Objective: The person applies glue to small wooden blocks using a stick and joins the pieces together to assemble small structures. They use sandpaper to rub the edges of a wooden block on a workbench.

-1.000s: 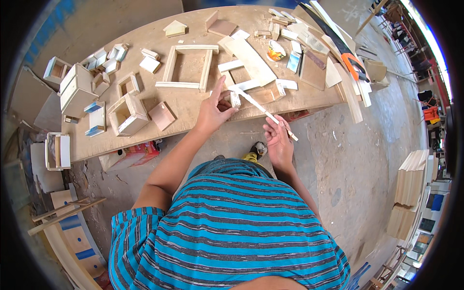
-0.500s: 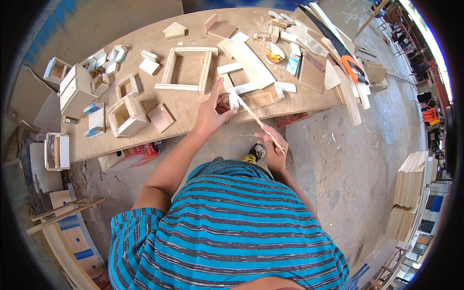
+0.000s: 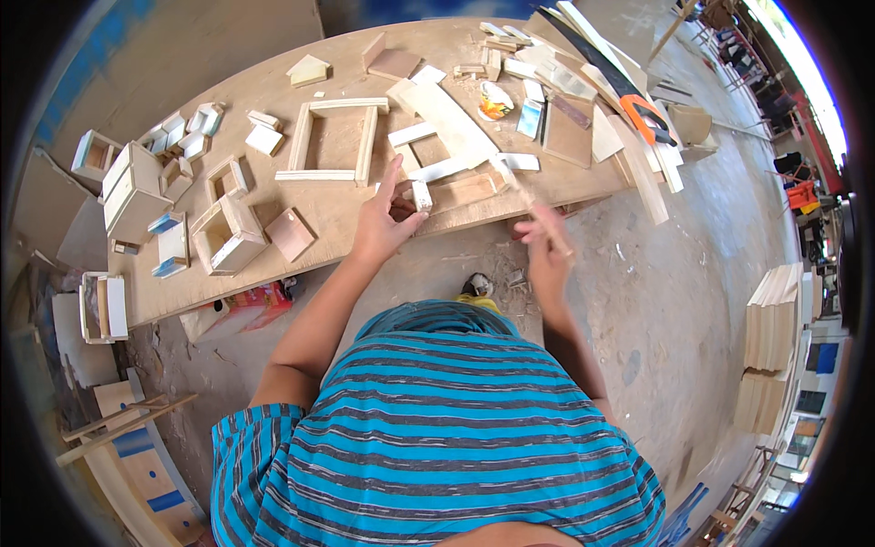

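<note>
My left hand point(image 3: 383, 221) is at the table's near edge, thumb and fingers closed around a short wooden piece point(image 3: 421, 197) whose end is smeared white. Just right of it lies a low wooden frame point(image 3: 469, 191); whether the two are joined I cannot tell. My right hand point(image 3: 549, 251), blurred by motion, grips a thin wooden stick point(image 3: 527, 195) beyond the table edge. The stick's pale tip points up and left, over the frame's right end. Behind the frame, a wide flat board point(image 3: 451, 123) rests across another small frame point(image 3: 415, 135).
A large square frame point(image 3: 366, 146) stands left of the board. Several small wooden boxes point(image 3: 226, 232) crowd the left side. A colourful cup point(image 3: 495, 102) with white on it sits behind the frame. An orange-handled saw point(image 3: 645, 118) lies on long strips at the right.
My right hand and the stick have swung right, away from the white-smeared end. My left hand keeps its hold on the wooden piece. The whole view has shifted slightly.
</note>
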The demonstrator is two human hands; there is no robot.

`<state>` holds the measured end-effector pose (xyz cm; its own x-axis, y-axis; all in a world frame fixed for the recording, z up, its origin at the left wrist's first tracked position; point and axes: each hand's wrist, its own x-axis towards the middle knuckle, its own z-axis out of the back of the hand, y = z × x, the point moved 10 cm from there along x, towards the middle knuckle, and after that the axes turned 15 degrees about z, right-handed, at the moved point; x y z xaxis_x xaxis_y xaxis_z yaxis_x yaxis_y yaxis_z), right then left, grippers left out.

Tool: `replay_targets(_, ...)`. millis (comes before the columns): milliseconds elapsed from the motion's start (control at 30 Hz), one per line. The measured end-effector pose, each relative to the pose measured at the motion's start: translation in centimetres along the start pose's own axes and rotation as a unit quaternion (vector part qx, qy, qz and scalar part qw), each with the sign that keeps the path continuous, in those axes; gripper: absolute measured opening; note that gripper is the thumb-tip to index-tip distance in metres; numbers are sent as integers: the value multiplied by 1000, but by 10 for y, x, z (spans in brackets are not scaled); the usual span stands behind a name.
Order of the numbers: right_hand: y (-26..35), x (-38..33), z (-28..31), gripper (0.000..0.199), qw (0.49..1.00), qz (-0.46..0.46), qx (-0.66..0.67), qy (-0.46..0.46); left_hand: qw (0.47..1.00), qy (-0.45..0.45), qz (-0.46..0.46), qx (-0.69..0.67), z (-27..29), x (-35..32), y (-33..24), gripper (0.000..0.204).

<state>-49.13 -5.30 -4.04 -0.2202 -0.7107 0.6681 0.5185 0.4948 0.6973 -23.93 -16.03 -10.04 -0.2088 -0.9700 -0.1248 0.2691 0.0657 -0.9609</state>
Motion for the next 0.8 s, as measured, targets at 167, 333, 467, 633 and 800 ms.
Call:
replay_targets(167,-27,77,44,25,998,-1,-43,-44,996,-30,-56,61,1,-9,-19,98)
replay_targets(333,-38,134,54,28,999,28,-26,-37,972,-155,-143,100,19,-41,-54,80)
replay_targets(467,-63,167,49,27,1000,19,-2,-20,964,-113,-214,108,-9,-72,-92,62)
replay_targets(633,-83,204,8,26,996,45,60,50,980,-37,-162,106,-63,-59,-99,46)
replay_targets(800,-86,231,-42,21,964,144,-52,217,978,-93,-143,120,-83,-36,-88,59)
